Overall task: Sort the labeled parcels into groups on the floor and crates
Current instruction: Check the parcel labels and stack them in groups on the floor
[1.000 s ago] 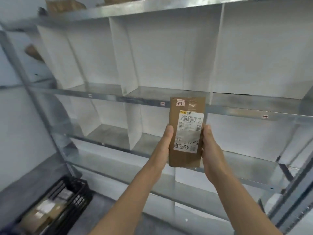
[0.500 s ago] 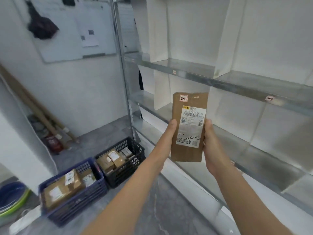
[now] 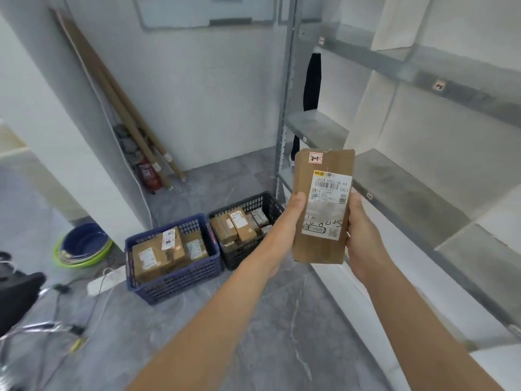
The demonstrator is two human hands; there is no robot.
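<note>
Right now you hold a tall brown cardboard parcel (image 3: 321,210) with a white shipping label upright over the grey floor (image 3: 253,320). Your left hand (image 3: 284,230) and right hand (image 3: 363,238) grip its side edges, thumbs on the labelled face. Below it, a blue plastic crate (image 3: 180,280) and a black plastic crate (image 3: 245,253) stand side by side, both holding parcels.

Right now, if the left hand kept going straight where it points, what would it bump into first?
The left hand holds the brown parcel, so that goes along with it. Past the parcel, the metal shelf likely comes first, though depth is unclear.
</note>
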